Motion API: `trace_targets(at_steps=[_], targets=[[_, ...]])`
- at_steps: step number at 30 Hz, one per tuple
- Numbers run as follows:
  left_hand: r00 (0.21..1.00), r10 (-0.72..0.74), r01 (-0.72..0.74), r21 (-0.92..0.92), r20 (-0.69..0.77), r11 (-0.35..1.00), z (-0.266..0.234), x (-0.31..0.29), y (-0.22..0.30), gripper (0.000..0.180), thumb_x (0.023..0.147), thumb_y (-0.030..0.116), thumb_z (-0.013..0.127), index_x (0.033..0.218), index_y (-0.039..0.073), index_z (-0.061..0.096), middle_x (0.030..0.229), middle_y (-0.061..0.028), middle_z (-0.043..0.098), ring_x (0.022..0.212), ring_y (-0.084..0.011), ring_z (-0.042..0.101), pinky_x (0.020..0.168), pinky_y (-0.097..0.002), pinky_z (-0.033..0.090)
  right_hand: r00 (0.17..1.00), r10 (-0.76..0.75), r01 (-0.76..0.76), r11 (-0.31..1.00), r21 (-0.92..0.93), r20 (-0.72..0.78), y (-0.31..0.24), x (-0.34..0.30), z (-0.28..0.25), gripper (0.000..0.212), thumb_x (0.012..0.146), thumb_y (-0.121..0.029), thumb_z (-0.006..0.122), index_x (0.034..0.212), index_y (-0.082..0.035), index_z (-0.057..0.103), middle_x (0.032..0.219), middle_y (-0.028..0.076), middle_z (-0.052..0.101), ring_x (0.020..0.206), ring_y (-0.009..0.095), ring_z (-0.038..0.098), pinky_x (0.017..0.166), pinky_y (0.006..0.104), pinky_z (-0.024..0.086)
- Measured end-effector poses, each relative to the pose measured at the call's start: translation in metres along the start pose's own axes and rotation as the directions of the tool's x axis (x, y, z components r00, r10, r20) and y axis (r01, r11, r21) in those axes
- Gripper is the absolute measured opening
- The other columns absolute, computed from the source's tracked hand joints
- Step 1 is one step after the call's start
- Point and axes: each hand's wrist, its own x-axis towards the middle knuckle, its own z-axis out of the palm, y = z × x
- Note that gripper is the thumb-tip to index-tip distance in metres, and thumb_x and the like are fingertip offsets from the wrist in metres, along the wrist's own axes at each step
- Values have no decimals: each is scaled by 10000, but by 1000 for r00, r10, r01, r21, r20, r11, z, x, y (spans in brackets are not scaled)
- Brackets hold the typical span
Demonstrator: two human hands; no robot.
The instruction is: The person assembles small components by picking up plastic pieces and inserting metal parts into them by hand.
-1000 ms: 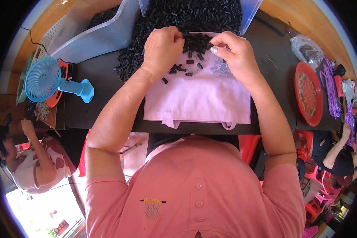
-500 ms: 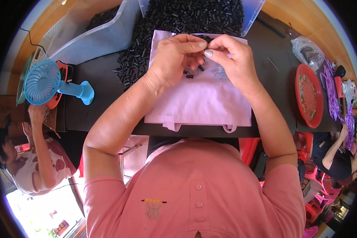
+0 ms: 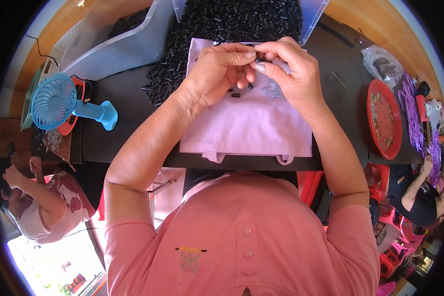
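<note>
Closest in, a pale pink fabric bag with two loop handles (image 3: 246,126) lies flat, handles just shy of the dark surface's (image 3: 343,118) front edge. Above it, the right hand's (image 3: 298,71) fingers pinch a small black plastic cylinder (image 3: 259,60); the left hand's (image 3: 212,71) fingertips are right beside it, can't tell if they're closed on anything. A second ago the hands were apart down at the pieces; now they meet, so the work's between the fingertips. Bare surface each side, out to the light-blue plastic fan (image 3: 54,101) and round red tray (image 3: 374,126). Behind, the heap of black cylinders (image 3: 237,22) blocks the far side.
</note>
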Motion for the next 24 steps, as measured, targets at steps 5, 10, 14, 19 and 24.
trace_targets(at_steps=[5,10,14,19,24], targets=[[999,-19,18,14,49,1000,0,1,1,224,967,179,582,1064,-18,626,827,-72,631,693,-141,587,552,-262,433,998,-60,59,996,-73,-9,-3,1,-3,250,738,39,708,969,-55,688,809,55,590,715,195,624,624,300,501],[998,-27,27,1,53,1000,-1,1,1,217,961,186,587,1025,-19,623,854,-69,634,685,-150,585,542,-264,423,999,-42,42,997,-60,-12,-1,-1,-4,187,783,51,672,953,-29,674,811,65,595,713,206,631,622,296,500],[993,-48,51,-25,111,998,-5,2,2,207,953,178,593,1006,-21,621,855,-73,636,675,-156,586,537,-271,421,999,3,-1,999,48,-43,-5,-1,-2,147,821,63,650,952,-2,662,822,69,609,718,185,636,622,286,500],[1000,-27,28,53,-11,998,6,-3,7,183,923,133,638,1002,-31,642,835,-89,648,644,-155,588,516,-273,428,991,134,-134,985,106,6,-7,-1,-8,96,840,57,651,928,20,658,825,65,625,731,154,636,627,267,495],[998,-58,58,34,-4,998,2,-2,7,172,898,119,685,979,-30,656,796,-97,651,621,-156,594,495,-269,440,997,73,-77,992,104,35,-7,0,-9,91,833,54,660,917,19,665,818,66,625,713,153,631,626,262,494]])
